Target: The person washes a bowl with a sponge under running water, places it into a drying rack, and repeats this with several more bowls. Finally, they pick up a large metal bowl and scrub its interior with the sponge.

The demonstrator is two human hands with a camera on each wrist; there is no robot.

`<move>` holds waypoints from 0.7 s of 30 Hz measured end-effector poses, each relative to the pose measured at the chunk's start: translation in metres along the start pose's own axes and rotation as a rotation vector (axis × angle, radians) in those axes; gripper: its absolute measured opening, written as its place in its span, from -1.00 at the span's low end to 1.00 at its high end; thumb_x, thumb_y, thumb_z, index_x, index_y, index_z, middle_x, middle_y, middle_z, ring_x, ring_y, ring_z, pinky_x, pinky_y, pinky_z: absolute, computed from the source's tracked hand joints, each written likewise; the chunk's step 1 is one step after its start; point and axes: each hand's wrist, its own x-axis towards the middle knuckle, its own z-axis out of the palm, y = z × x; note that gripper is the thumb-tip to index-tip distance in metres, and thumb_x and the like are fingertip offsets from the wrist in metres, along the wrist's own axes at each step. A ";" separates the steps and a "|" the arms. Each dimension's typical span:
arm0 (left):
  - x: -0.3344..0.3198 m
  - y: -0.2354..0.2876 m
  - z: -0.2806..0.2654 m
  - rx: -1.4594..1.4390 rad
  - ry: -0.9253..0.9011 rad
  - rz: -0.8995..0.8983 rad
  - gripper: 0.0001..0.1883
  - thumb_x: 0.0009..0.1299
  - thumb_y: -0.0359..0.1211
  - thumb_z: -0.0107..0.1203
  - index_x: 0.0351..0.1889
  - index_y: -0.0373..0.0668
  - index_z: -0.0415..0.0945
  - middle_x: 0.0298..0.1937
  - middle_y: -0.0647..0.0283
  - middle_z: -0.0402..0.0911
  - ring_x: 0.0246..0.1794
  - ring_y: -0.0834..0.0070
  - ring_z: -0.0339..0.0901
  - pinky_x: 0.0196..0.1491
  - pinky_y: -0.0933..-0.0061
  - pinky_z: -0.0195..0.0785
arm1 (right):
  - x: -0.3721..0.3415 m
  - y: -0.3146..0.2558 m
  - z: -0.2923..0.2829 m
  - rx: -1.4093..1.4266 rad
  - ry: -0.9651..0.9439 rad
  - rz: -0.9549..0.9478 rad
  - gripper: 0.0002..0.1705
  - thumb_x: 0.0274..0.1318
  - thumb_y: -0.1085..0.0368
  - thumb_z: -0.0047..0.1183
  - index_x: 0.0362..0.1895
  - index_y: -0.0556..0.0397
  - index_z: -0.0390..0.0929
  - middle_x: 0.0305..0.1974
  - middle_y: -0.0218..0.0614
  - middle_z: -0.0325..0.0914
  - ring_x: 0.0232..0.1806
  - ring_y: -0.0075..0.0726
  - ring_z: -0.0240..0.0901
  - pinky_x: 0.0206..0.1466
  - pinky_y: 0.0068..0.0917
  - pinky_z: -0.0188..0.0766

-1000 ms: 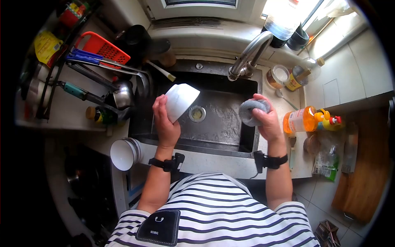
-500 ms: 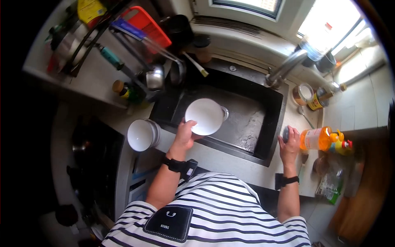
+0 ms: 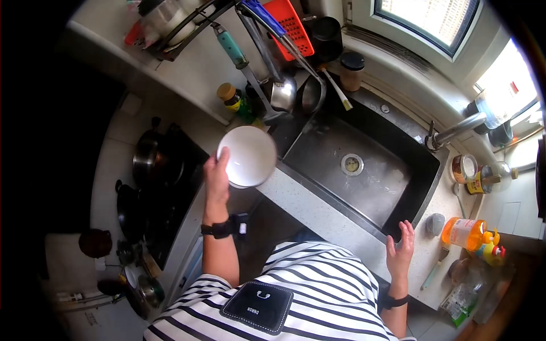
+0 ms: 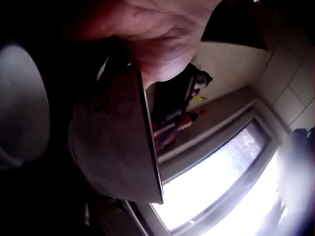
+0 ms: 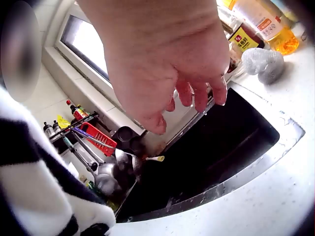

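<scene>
Left hand [image 3: 216, 184]: fingers grip bowl [image 3: 250, 159], moved from over sink [image 3: 318, 162] to its left | Right hand [image 3: 400, 256]: fingers relaxed, off the scrubber [image 3: 435, 224] resting on counter [image 3: 321, 211], leaving only the bowl held

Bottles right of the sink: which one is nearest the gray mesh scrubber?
The bottle of orange liquid, beside the gray mesh scrubber. The red-capped yellow bottle is beyond it; the yellow-labelled container is farther off, toward the wall.

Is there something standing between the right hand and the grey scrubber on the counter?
Nothing visible: in the head view, only counter shows between the right hand and the grey scrubber. The orange bottle stands on the scrubber's far side, not between.
</scene>
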 end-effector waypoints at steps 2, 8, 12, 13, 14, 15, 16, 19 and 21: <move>0.017 -0.012 -0.030 0.213 0.091 0.014 -0.64 0.50 -0.21 0.06 -0.01 -0.36 0.58 -0.17 0.25 0.67 -0.21 0.58 0.52 -0.09 0.51 0.38 | 0.002 -0.005 0.006 0.039 -0.054 0.002 -0.47 0.04 0.47 0.17 0.17 0.16 0.42 0.24 0.00 0.34 0.27 0.09 0.33 0.30 -0.24 0.31; 0.041 -0.051 -0.069 0.603 0.142 -0.004 -0.60 0.36 -0.12 0.21 -0.25 -0.36 0.63 -0.53 0.23 0.60 -0.50 0.62 0.39 -0.37 0.41 0.32 | 0.014 -0.035 0.018 0.114 -0.144 0.010 -0.51 0.05 0.48 0.16 0.13 0.14 0.46 0.24 -0.03 0.35 0.21 0.02 0.40 0.22 -0.27 0.41; 0.051 -0.068 -0.073 0.677 0.135 0.022 -0.61 0.29 -0.12 0.27 -0.34 -0.35 0.62 -0.54 0.11 0.63 -0.54 0.47 0.51 -0.39 0.35 0.37 | 0.017 -0.044 0.034 0.083 -0.168 -0.050 -0.48 0.03 0.55 0.13 0.15 0.14 0.44 0.22 -0.14 0.37 0.02 -0.19 0.46 0.11 -0.36 0.41; 0.051 -0.065 -0.070 0.671 0.128 0.029 -0.61 0.27 -0.12 0.29 -0.34 -0.35 0.63 -0.52 0.08 0.64 -0.53 0.41 0.56 -0.38 0.35 0.39 | 0.018 -0.048 0.039 0.089 -0.179 -0.050 -0.48 0.04 0.55 0.13 0.15 0.13 0.44 0.22 -0.15 0.37 0.02 -0.19 0.47 0.11 -0.36 0.41; 0.054 -0.067 -0.071 0.710 0.128 -0.003 -0.60 0.24 -0.10 0.31 -0.34 -0.33 0.63 -0.51 0.06 0.65 -0.50 0.31 0.61 -0.35 0.33 0.42 | 0.017 -0.052 0.043 0.094 -0.191 -0.048 -0.48 0.04 0.55 0.13 0.16 0.13 0.44 0.22 -0.15 0.37 0.02 -0.20 0.47 0.10 -0.36 0.42; 0.056 -0.072 -0.071 0.718 0.138 0.051 -0.59 0.22 -0.08 0.32 -0.35 -0.31 0.63 -0.50 0.02 0.65 -0.49 0.24 0.62 -0.33 0.31 0.44 | 0.018 -0.056 0.048 0.097 -0.201 -0.045 -0.48 0.04 0.55 0.12 0.16 0.13 0.44 0.23 -0.15 0.37 0.01 -0.20 0.47 0.10 -0.36 0.42; 0.057 -0.068 -0.070 0.748 0.125 0.018 -0.59 0.21 -0.07 0.32 -0.37 -0.31 0.63 -0.50 0.01 0.65 -0.48 0.23 0.62 -0.33 0.29 0.43 | 0.019 -0.058 0.053 0.092 -0.214 -0.076 -0.48 0.06 0.54 0.12 0.18 0.11 0.43 0.24 -0.16 0.36 0.01 -0.22 0.49 0.08 -0.37 0.44; 0.057 -0.059 -0.068 0.797 0.085 -0.066 -0.58 0.18 -0.06 0.32 -0.43 -0.29 0.60 -0.48 0.00 0.64 -0.45 0.15 0.61 -0.32 0.22 0.41 | 0.019 -0.075 0.068 0.119 -0.262 -0.023 -0.49 0.04 0.53 0.15 0.14 0.17 0.43 0.21 -0.03 0.37 0.08 -0.03 0.47 0.10 -0.29 0.46; 0.061 -0.064 -0.069 0.843 0.073 -0.080 -0.58 0.16 -0.05 0.32 -0.42 -0.27 0.59 -0.47 0.02 0.64 -0.42 0.13 0.61 -0.30 0.21 0.41 | 0.018 -0.083 0.080 0.124 -0.284 -0.001 -0.49 0.05 0.53 0.15 0.15 0.14 0.43 0.20 -0.07 0.39 -0.01 -0.11 0.50 0.04 -0.32 0.46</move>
